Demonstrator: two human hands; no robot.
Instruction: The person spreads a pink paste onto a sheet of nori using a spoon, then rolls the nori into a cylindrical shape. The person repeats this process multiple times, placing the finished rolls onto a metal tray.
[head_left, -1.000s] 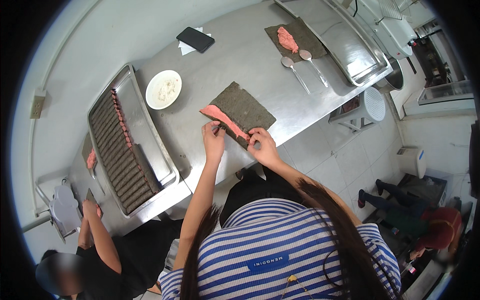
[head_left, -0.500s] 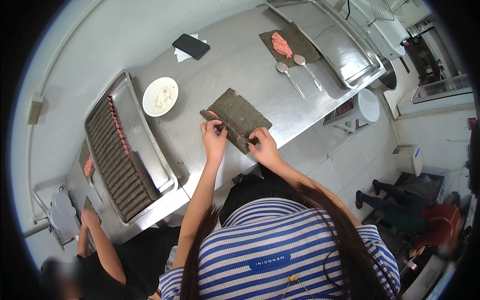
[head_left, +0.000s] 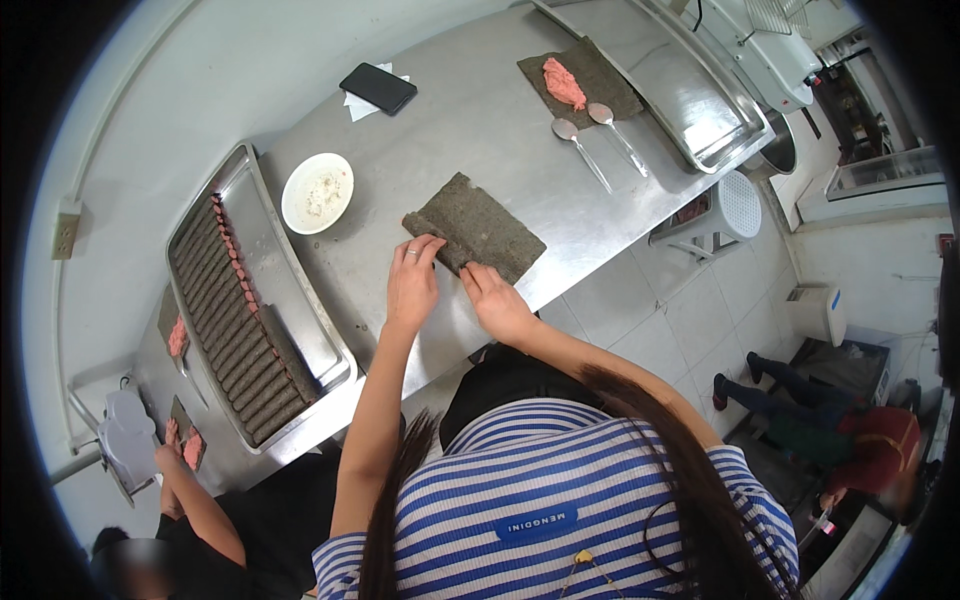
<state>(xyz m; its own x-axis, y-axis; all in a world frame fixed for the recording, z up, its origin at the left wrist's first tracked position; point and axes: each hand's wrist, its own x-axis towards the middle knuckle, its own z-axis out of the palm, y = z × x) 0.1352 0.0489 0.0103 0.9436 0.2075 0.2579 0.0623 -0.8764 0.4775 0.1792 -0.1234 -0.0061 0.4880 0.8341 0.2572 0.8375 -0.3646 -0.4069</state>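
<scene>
A dark green seaweed sheet (head_left: 490, 228) lies in front of me on the steel table, its near-left edge folded over into a roll. The fingers of my left hand (head_left: 412, 288) are curled over the left part of that roll. My right hand (head_left: 500, 305) has its fingers pressed together on the rolled edge, close beside the left. Any filling inside the fold is mostly hidden. To the left, a white bowl (head_left: 318, 194) holds pale residue.
At left a metal tray (head_left: 305, 310) holds rows of seaweed rolls with pink filling. Far right are another seaweed sheet (head_left: 615, 90) with pink paste (head_left: 564, 85), two spoons (head_left: 590, 158) and a metal tray (head_left: 690, 90). A phone (head_left: 379, 89) lies at the back. A co-worker's hands (head_left: 172, 450) work at lower left.
My right hand has moved left along the fold, close to my left hand. The edge is folded further, and the pink filling seen there is now mostly covered. The co-worker's hands have shifted.
</scene>
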